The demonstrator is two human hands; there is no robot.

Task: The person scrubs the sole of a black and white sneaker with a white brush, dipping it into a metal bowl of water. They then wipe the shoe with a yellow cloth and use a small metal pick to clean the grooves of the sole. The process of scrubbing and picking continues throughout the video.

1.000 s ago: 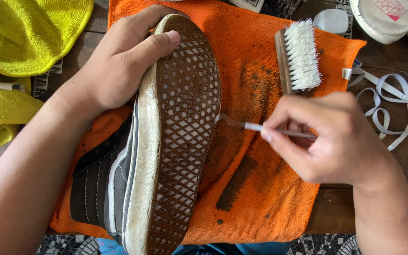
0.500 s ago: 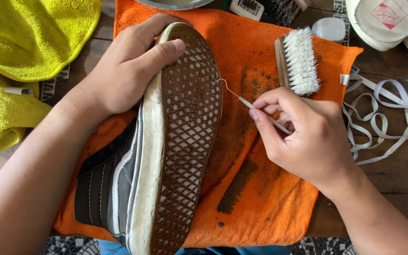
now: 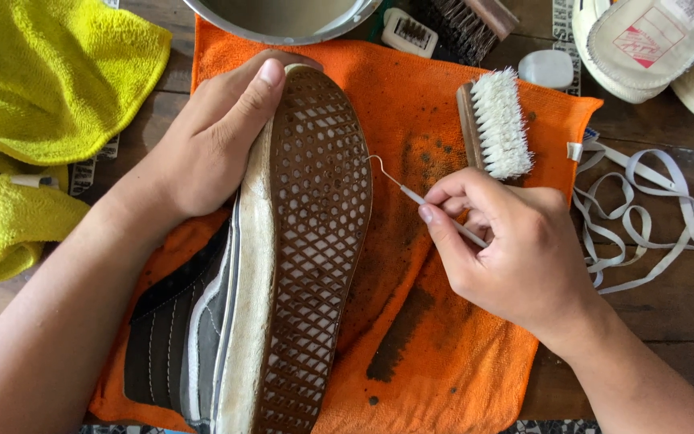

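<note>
Shoe: dark grey canvas sneaker with a brown waffle-pattern rubber sole [image 3: 315, 265] lies on its side, sole turned up, on the orange towel; heel nearest the camera, toe far.
Left hand: left hand [image 3: 210, 145] wraps the toe end, fingers curled closed over the upper, thumb laid along the off-white sidewall. Only this grip props the shoe; if it loosens, the shoe could roll flat.
Right hand: right hand [image 3: 516, 249] pinches a thin metal hook pick with a white handle [image 3: 419, 195] between thumb and forefinger, the other fingers folded in.
Pick tip: the hooked end sits at the sole's right edge, near the forefoot. Risk: a slip off the rubber could drive the point toward the left thumb, or gouge the tread if pressed hard.
Towel: orange terry cloth [image 3: 443, 354] is smeared with dark grime just beside the sole; the canvas could pick that dirt up if the shoe slides right.
Brush: wooden-backed brush with white bristles [image 3: 496, 120] lies just beyond the right knuckles; a quick pull back could knock it.
Laces: loose white laces [image 3: 644, 217] lie right of the towel, near the wrist; could snag.
Basin: metal bowl rim [image 3: 283, 32] at the far edge, close to the toe; a shove forward might bump it.
</note>
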